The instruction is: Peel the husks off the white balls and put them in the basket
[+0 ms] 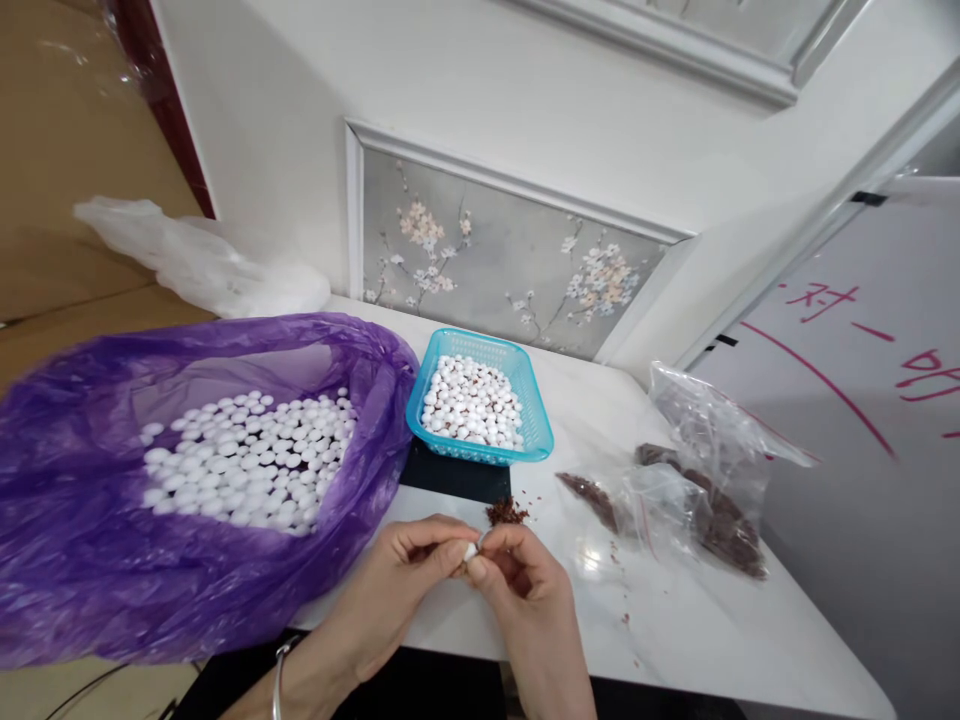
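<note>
White ball (470,551) | between left hand (394,588) and right hand (534,595) | grip: 2 hands pinching it

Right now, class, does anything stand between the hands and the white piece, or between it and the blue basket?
Nothing: left hand and right hand both pinch the white piece. Toward the blue basket, a low brown pile and a black mat lie between.

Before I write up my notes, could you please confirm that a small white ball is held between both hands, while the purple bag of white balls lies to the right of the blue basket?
Not quite: the head view shows the purple bag of white balls to the left of the blue basket. A small white ball is indeed held between the left hand and right hand.
</note>
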Motion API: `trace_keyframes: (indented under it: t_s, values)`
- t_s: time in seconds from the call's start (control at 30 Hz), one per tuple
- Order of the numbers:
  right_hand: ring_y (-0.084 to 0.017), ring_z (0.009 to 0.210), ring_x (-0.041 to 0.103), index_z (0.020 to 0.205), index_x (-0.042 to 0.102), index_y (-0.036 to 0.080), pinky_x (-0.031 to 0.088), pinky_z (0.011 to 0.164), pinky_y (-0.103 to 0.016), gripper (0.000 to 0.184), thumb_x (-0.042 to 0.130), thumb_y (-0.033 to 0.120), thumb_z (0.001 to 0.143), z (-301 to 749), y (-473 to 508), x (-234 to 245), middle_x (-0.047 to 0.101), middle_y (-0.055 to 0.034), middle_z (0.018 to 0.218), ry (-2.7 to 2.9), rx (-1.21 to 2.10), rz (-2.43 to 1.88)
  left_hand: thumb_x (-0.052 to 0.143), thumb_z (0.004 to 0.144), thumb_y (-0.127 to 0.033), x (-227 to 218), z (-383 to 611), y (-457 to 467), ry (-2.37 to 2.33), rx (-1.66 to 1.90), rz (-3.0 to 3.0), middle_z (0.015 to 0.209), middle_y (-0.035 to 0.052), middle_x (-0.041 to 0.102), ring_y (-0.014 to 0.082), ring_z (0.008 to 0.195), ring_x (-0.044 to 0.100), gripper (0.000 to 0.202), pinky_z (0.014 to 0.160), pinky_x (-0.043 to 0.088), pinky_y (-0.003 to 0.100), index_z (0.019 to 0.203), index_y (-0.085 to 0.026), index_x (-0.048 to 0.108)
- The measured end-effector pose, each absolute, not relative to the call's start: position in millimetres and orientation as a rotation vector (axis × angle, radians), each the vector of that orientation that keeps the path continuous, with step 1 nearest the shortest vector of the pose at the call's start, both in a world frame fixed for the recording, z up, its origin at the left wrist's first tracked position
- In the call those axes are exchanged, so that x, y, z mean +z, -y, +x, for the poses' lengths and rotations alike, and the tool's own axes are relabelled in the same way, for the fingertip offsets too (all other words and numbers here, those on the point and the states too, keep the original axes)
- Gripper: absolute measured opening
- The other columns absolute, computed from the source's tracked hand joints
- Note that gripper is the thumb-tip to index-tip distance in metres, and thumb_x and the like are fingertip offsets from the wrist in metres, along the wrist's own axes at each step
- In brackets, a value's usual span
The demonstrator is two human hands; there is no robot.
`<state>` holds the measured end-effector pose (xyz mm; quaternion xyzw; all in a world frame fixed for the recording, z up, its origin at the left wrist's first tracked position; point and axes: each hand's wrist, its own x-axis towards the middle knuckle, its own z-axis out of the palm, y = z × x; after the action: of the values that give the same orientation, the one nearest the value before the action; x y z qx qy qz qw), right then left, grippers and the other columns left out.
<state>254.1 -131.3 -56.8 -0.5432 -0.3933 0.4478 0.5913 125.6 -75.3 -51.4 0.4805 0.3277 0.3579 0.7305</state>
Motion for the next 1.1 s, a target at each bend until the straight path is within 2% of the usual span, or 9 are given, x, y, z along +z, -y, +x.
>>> trace_keyframes:
  t_s: [0.23,0.4,0.57,0.7,0.8,0.9,1.0,1.1]
  values:
    - [-0.012,0.068,0.053,0.077,0.058,0.019,0.042,0.063,-0.021,0.013,0.069,0.025,0.075,256,127,-58,0.06,0.0027,0.07,0.92,1.083,-1.236,0.067,0.078,-0.028,-52,125,76,-0.732,0.794,1.049,0.086,0.0042,0.069,0.0189,0.088,0.056,0.013,0.082,0.043,0.029,0.081,-0.019,0.075]
    - [-0.01,0.063,0.047,0.074,0.056,0.019,0.038,0.059,-0.019,0.016,0.071,0.024,0.074,258,125,-59,0.053,0.0049,0.066,0.919,1.1,-1.241,0.065,0.08,-0.027,-54,125,76,-0.703,0.804,1.113,0.085,0.0032,0.067,0.0182,0.086,0.056,0.013,0.079,0.043,0.028,0.08,-0.02,0.076]
    - [-0.01,0.064,0.048,0.074,0.054,0.019,0.039,0.06,-0.02,0.018,0.071,0.026,0.074,255,123,-57,0.053,0.0047,0.068,0.913,1.103,-1.205,0.068,0.078,-0.025,-53,126,76,-0.74,0.808,1.041,0.086,0.005,0.069,0.0181,0.087,0.057,0.011,0.08,0.044,0.026,0.082,-0.019,0.076]
    - [-0.011,0.069,0.054,0.085,0.057,0.022,0.044,0.066,-0.021,0.014,0.068,0.023,0.076,257,127,-49,0.057,0.0039,0.075,0.941,1.14,-1.113,0.069,0.077,-0.027,-48,126,80,-0.665,0.806,0.798,0.077,0.0022,0.066,0.0118,0.074,0.056,0.012,0.072,0.046,0.021,0.082,-0.018,0.075]
    - [-0.011,0.068,0.055,0.091,0.059,0.022,0.044,0.067,-0.022,0.011,0.061,0.029,0.083,265,133,-48,0.058,0.0031,0.073,0.966,1.036,-1.209,0.07,0.077,-0.028,-41,126,82,-0.643,0.81,0.643,0.074,-0.0002,0.063,0.0077,0.068,0.055,0.012,0.069,0.047,0.017,0.083,-0.018,0.074]
    - [-0.012,0.063,0.052,0.09,0.06,0.02,0.043,0.065,-0.022,0.016,0.057,0.036,0.087,273,138,-54,0.056,0.0035,0.063,0.948,0.897,-1.343,0.075,0.072,-0.032,-37,124,81,-0.636,0.815,0.656,0.08,0.0016,0.065,0.0084,0.073,0.057,0.018,0.073,0.048,0.016,0.082,-0.017,0.075]
    - [-0.012,0.06,0.051,0.085,0.061,0.019,0.043,0.062,-0.022,0.019,0.057,0.038,0.086,274,140,-61,0.055,0.0033,0.06,0.957,0.86,-1.382,0.081,0.064,-0.026,-37,123,78,-0.661,0.868,0.768,0.08,-0.0001,0.065,0.0086,0.074,0.056,0.023,0.072,0.046,0.015,0.086,-0.02,0.075]
    - [-0.013,0.059,0.052,0.081,0.063,0.019,0.043,0.06,-0.023,0.019,0.057,0.037,0.085,269,141,-63,0.054,0.0028,0.06,1.02,0.853,-1.382,0.078,0.067,-0.02,-38,122,78,-0.689,0.936,0.936,0.08,-0.0006,0.066,0.0095,0.075,0.054,0.015,0.071,0.045,0.017,0.081,-0.023,0.076]
